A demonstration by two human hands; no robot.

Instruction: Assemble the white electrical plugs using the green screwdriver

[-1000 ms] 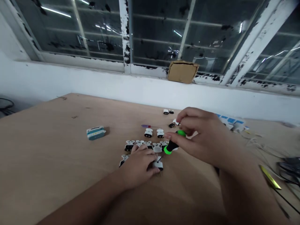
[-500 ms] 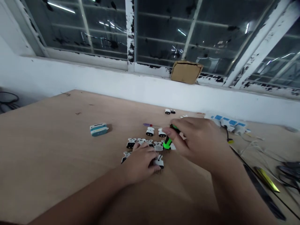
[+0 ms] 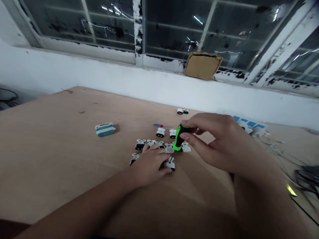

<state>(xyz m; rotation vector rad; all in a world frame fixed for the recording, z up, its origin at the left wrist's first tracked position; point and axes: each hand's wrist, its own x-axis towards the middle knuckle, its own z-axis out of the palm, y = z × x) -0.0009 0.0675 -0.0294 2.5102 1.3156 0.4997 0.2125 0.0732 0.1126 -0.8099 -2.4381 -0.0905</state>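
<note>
My right hand (image 3: 214, 142) grips the green and black handle of a screwdriver (image 3: 178, 136). Its thin shaft slants down to the left, and the tip meets a small white and black part (image 3: 169, 165) near the front. Closed over the front row of parts is my left hand (image 3: 152, 164), with thumb and fingers around the left side of that same part; what lies under the palm is hidden. Behind the hands runs another row of white plastic pieces (image 3: 151, 142), some with black bases and thin metal pins.
Two white and black plugs, one of them a plug (image 3: 160, 132), stand behind the rows beside a purple-handled screwdriver (image 3: 158, 125). A teal and white block (image 3: 105, 129) lies left. Rightward are a power strip (image 3: 250, 125) and cables (image 3: 286, 159). Cardboard (image 3: 203, 65) leans against the window.
My right hand has turned, and the screwdriver handle shows more fully from the side. The left hand keeps its hold on the part. The whole view has shifted slightly.
</note>
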